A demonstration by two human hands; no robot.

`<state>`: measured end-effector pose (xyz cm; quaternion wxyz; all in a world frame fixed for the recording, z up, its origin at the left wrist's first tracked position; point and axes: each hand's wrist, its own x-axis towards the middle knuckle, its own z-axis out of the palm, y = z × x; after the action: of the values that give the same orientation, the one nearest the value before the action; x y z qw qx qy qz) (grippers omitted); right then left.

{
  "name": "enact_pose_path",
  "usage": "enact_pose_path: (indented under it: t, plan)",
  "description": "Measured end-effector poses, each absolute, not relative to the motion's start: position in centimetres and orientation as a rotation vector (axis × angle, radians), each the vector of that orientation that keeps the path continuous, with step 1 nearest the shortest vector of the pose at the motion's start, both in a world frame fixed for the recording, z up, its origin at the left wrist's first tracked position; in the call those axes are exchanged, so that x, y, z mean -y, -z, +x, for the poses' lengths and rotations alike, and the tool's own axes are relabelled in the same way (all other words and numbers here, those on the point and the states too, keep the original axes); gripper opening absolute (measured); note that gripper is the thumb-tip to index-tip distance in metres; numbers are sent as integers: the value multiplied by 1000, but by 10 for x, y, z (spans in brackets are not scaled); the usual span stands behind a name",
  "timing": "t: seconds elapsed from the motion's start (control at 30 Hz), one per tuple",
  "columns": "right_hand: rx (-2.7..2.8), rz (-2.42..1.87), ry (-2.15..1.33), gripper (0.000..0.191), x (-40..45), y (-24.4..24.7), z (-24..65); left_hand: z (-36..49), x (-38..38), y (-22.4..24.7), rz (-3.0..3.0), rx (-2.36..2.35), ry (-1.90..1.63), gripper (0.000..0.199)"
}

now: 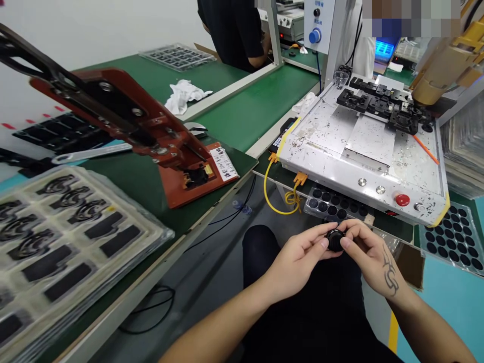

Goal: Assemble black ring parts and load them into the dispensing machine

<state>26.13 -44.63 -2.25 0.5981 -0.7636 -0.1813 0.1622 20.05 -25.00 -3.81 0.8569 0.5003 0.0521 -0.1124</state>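
Between my two hands, above my lap, is a small round black part (335, 240) with a glossy rim. My left hand (298, 259) pinches its left side with thumb and fingers. From the other side, the thumb and fingers of my right hand (372, 257) grip its right edge. The part's underside is hidden by my fingers. Just beyond my hands, a clear tray (338, 204) of round black discs lies beneath the front of a white machine (321, 161). A second disc tray (454, 237) is to the right.
A red toggle press (189, 186) stands on the left bench, near a stacked tray (86, 272) of black parts. Black fixtures (381, 103) sit on the machine under a tan robot arm (434, 80). A yellow cable (270, 196) hangs in front. Another person (234, 30) works behind.
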Motion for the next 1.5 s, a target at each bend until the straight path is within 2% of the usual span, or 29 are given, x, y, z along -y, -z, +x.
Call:
enact_pose_path:
  t: [0.77,1.0,1.1,1.17,1.23,1.33,1.37,1.43,1.5]
  plan:
    - [450,-1809,-263,23,446,28,253,193,262,40,1157,-33,155,45]
    - [598,-2038,-55,21,448,33,253,191,265,48,1448,3,12,41]
    - [688,-2093,-82,10,451,34,259,193,259,48,1653,72,-11,47]
    - [843,-2078,-109,19,451,33,264,195,251,46,1780,155,12,56]
    - [956,-2024,-110,19,450,31,268,198,244,42,1838,222,15,62]
    - [774,-1955,-156,4,445,28,271,202,239,38,1711,151,-60,65]
    - [657,-1916,-200,9,443,28,271,203,239,37,1636,86,-87,65]
    - [445,-1799,-293,18,438,30,269,204,241,37,1515,-35,-113,58]
    - [324,-1684,-344,25,433,35,267,204,245,38,1461,-97,-98,38]
